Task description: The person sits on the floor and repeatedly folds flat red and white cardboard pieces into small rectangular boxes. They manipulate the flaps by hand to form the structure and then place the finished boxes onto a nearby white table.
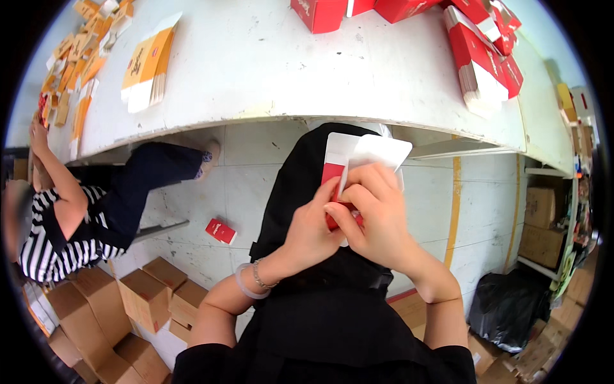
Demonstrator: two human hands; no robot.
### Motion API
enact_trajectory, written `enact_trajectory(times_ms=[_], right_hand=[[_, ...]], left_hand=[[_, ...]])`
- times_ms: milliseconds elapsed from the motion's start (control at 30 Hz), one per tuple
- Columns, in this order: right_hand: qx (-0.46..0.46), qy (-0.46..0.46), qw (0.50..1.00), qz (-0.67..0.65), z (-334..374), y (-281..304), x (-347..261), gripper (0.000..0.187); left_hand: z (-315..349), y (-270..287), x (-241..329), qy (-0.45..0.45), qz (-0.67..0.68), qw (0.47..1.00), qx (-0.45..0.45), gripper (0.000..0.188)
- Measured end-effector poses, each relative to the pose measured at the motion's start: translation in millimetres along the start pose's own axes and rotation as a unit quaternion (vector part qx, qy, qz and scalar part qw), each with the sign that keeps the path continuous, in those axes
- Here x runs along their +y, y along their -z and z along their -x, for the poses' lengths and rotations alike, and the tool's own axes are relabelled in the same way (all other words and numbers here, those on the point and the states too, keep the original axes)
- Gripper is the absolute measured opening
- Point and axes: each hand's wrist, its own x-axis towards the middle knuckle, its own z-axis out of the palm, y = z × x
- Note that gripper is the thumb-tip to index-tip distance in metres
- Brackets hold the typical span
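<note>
Below the white counter [268,70], both hands, left hand [311,232] and right hand [377,214], pinch a red-and-white folding carton [361,157]; uneven pressing could crease its flap.

Both hands — left hand [311,225], right hand [377,214] — around a red-and-white carton [358,157].

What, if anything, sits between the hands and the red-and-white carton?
Nothing visible. The left hand and the right hand both grip the red-and-white carton directly, over the lap, below the white table edge.
</note>
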Motion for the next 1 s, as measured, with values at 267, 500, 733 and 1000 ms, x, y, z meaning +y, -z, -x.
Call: enact_trajectory(times_ms=[267, 500, 733, 1000], right_hand=[[0.1, 0.077, 0.992, -0.01, 13, -9, 8, 0.038], [0.415, -0.058, 0.856, -0.303, 1, -21, -7, 0.022], [-0.132, -0.182, 0.9, -0.374, -5, 24, -8, 0.034], [-0.081, -0.004, 0.978, -0.193, 15, 15, -31, 0.037]], left_hand=[[8, 23, -7, -0.076, 0.26, 0.962, 0.029, 0.093], [6, 39, -12, -0.198, 0.06, 0.978, 0.001, 0.07], [13, 58, -5, -0.134, 0.013, 0.99, 0.03, 0.099], [38, 54, 12, -0.1, 0.032, 0.994, 0.039, 0.107]])
